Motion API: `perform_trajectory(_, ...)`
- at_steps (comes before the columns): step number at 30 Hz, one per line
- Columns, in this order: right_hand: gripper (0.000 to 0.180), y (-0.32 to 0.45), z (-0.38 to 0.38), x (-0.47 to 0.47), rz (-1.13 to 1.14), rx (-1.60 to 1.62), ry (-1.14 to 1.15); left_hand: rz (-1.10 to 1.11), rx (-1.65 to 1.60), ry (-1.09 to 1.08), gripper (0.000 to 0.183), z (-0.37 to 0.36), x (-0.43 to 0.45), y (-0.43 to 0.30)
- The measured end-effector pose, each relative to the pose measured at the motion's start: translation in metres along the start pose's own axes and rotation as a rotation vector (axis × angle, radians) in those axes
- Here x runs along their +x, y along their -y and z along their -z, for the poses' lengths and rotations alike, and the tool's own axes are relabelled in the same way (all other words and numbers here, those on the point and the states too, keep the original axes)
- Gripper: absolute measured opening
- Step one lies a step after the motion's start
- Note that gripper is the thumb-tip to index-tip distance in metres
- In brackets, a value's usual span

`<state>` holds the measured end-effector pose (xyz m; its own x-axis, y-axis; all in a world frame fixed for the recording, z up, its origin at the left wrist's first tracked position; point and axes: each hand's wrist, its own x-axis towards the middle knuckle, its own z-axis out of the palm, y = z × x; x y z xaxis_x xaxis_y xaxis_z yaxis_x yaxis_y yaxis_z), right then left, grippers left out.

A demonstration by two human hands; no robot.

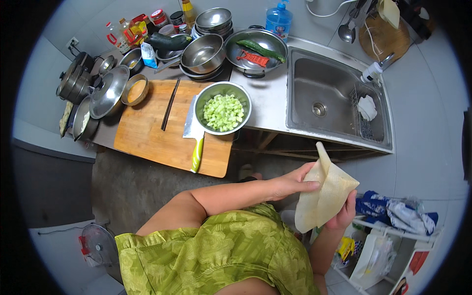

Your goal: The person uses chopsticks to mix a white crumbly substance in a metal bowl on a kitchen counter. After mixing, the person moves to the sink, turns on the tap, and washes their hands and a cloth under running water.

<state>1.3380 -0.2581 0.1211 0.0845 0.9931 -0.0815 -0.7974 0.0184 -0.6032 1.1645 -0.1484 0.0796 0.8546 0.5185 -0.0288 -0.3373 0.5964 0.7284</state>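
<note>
My left hand (298,181) grips one side of a pale, fine-textured flexible sheet (332,191), thumb on its face. My right hand (343,215) holds the sheet's other edge. The sheet is folded, with a narrow end pointing up past the sink's front edge. Left of my hands, a steel bowl (199,107) of diced pale green vegetable (223,112) stands partly over a wooden cutting board (147,136). A cleaver with a green and white handle (197,154) lies on the board, its blade partly under the bowl. Dark chopsticks (170,105) lie further left.
A steel sink (313,77) is at the right. A wok (236,61) holds a green gourd (261,50) and a red peeler (253,58). Steel bowls, a glass bowl of orange liquid (136,90), pots and bottles crowd the left. A white shelf rack (402,233) stands at lower right.
</note>
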Motion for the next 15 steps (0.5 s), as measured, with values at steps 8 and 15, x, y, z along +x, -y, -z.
perform_trajectory(8,0.019,0.047,0.023,0.123,0.128,-1.154,-0.155,0.113,-0.224,-0.027,0.062,0.026,0.101,-0.024)
perform_trajectory(15,0.029,0.091,0.085,0.205,0.232,-1.254,-0.238,0.145,-0.067,-0.151,0.039,0.049,0.214,-0.036)
